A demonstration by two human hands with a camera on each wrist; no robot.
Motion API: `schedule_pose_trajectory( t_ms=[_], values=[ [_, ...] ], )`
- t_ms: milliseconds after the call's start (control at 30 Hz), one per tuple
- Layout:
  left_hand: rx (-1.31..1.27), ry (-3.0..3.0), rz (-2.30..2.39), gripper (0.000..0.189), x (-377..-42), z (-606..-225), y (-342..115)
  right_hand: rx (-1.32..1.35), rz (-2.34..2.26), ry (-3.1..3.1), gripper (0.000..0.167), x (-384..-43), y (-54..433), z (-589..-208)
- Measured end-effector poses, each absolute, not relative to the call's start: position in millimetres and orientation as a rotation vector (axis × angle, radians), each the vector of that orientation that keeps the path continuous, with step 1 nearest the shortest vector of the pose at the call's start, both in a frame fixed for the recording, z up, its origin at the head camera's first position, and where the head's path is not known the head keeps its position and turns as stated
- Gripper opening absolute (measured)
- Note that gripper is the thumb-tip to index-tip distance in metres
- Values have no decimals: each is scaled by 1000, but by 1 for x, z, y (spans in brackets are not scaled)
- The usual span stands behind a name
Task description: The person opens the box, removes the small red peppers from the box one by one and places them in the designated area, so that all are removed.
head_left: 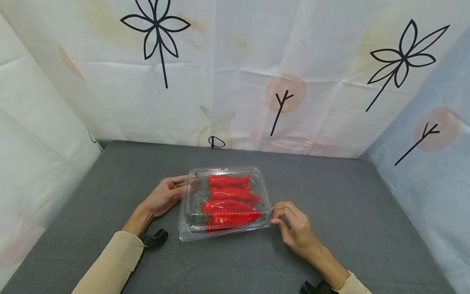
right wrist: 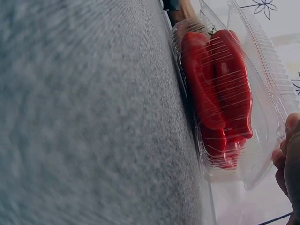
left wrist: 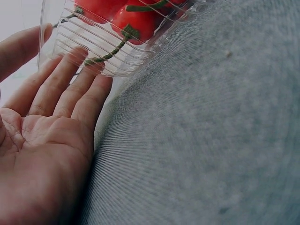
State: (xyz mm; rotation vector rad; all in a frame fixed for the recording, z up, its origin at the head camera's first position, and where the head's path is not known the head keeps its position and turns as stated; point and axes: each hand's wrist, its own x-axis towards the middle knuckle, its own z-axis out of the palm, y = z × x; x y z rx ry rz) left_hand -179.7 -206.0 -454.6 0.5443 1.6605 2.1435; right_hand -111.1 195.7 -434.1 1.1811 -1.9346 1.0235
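between an outstretched left hand (head_left: 166, 197) and a right hand (head_left: 295, 228) pinching its rim sits a clear box (head_left: 187, 235) of red peppers (head_left: 230, 194).

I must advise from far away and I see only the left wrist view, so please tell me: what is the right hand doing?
Observer: The right hand pinches the right edge of the clear container, near the corner closest to the person.
Operator: Thank you. My view cuts off the red peppers. In which direction do they lie?
Observer: In the head view, they lie lengthwise from left to right.
Operator: And what is behind the gray table?
Observer: A pale cloth printed with black plant outlines hangs there.
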Motion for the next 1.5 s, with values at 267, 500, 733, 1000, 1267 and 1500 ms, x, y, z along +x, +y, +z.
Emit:
schedule_pose_trajectory(
  t_ms=[267, 500, 733, 1000, 1267, 1500],
  values=[
    [565, 1667, 2112, 50, -180, -455, -206, 1133, 997, -1954, 26, -105, 190, -433],
    [548, 1645, 2093, 47, -179, -454, -204, 1163, 1018, -1864, 29, -104, 185, -426],
    [582, 1691, 2059, 48, -179, -453, -204, 1115, 1065, -1740, 33, -103, 187, -406],
    [624, 1671, 2023, 48, -178, -451, -202, 1126, 1118, -1612, 32, -102, 184, -382],
    [655, 1641, 1997, 41, -175, -452, -194, 1103, 1109, -1566, 36, -99, 183, -368],
    [617, 1665, 1992, 38, -172, -451, -189, 1089, 1154, -1559, 36, -99, 185, -361]
  ],
)
